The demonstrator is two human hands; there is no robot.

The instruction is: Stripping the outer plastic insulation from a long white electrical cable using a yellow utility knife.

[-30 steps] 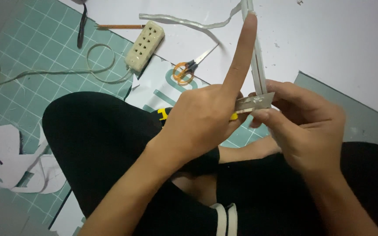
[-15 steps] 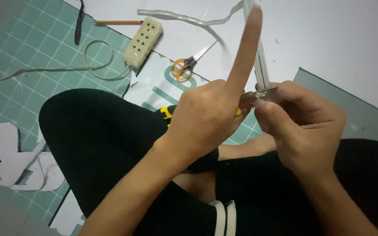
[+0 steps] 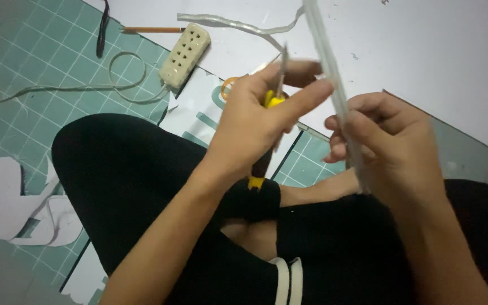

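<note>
My left hand (image 3: 261, 121) grips a utility knife (image 3: 266, 149) with a yellow and black handle, its thin blade pointing up past my fingers. Close to its right, my right hand (image 3: 391, 147) holds a long pale strip (image 3: 331, 73) that rises blurred toward the top edge. Both hands hover above my crossed legs in black trousers (image 3: 120, 181). The strip's lower end is hidden in my right fist.
A beige power strip (image 3: 184, 53) with its coiled cable lies on the green cutting mat (image 3: 35, 73). Orange-handled scissors (image 3: 230, 87), a pencil (image 3: 151, 30) and a translucent ribbon (image 3: 232, 24) lie on white board (image 3: 425, 56). White paper scraps (image 3: 12, 203) lie at left.
My left index finger, earlier stretched up along the strip, has curled down. The left hand has pulled away from the right, and the knife's yellow handle and blade now show.
</note>
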